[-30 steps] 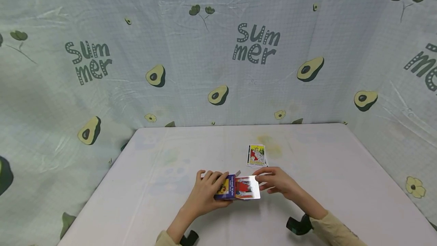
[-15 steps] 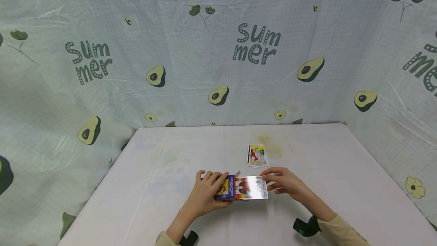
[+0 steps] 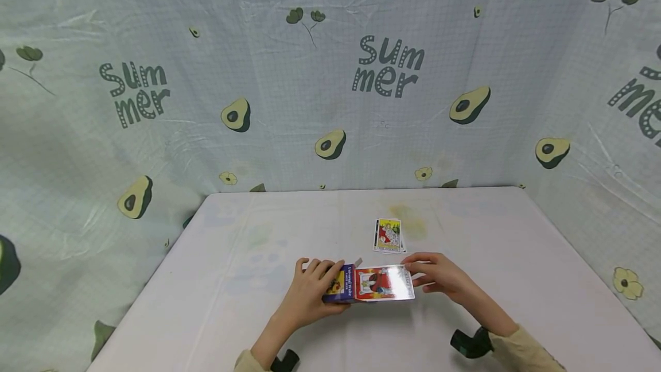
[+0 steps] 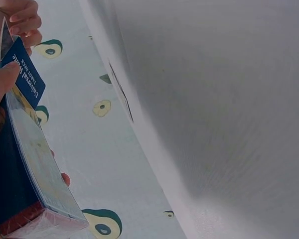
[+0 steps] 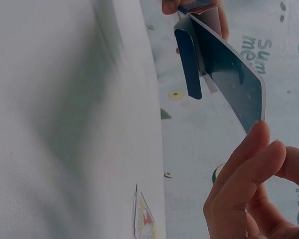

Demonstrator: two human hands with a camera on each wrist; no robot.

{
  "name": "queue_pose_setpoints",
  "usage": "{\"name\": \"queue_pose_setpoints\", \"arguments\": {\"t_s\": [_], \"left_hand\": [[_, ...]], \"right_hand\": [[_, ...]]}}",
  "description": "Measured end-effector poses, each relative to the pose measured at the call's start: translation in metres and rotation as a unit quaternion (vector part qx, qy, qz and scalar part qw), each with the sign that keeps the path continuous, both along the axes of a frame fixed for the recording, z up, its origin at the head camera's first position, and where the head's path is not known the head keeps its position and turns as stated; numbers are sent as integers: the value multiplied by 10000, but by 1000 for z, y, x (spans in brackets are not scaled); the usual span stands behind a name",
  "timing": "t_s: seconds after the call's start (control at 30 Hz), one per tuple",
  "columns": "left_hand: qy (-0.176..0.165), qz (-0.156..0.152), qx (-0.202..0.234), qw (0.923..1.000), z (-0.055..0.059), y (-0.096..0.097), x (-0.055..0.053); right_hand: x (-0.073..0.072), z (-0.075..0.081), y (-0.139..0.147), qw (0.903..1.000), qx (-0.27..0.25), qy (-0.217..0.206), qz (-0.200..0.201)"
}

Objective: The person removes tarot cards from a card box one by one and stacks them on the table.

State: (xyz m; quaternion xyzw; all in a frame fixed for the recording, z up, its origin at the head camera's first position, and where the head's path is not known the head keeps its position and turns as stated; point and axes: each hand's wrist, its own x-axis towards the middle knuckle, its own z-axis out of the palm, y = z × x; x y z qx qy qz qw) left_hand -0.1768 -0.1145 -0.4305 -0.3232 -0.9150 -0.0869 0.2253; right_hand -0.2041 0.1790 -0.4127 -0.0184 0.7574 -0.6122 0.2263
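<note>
My left hand (image 3: 310,291) grips a blue and yellow tarot card box (image 3: 348,283), its printed flap reading "Universal Waite Tarot Deck". A glossy tarot card (image 3: 381,283) with a red-framed picture sticks far out of the box's right end. My right hand (image 3: 439,275) pinches the outer end of this card between thumb and fingers. From the right wrist view, the dark blue back of the card (image 5: 234,72) shows, with the open box flap (image 5: 188,64) beside it. Both hands hold these things above the table.
A small stack of tarot cards (image 3: 388,235) lies face up on the white table (image 3: 248,303), just beyond the hands. Behind and at the sides hangs a pale curtain (image 3: 289,85) printed with avocados. A black wrist camera (image 3: 471,343) sits on the right forearm.
My right hand has moved to the right, drawing the card further out of the box. The left hand and box stay nearly still, and the stack on the table is unchanged.
</note>
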Motion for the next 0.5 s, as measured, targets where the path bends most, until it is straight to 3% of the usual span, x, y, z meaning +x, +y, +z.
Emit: {"name": "queue_pose_setpoints", "arguments": {"t_s": [0.5], "left_hand": [[44,-18,100,9999,-2,-2,1]], "right_hand": [[0,3,15,9997,-15,-124,-198]]}}
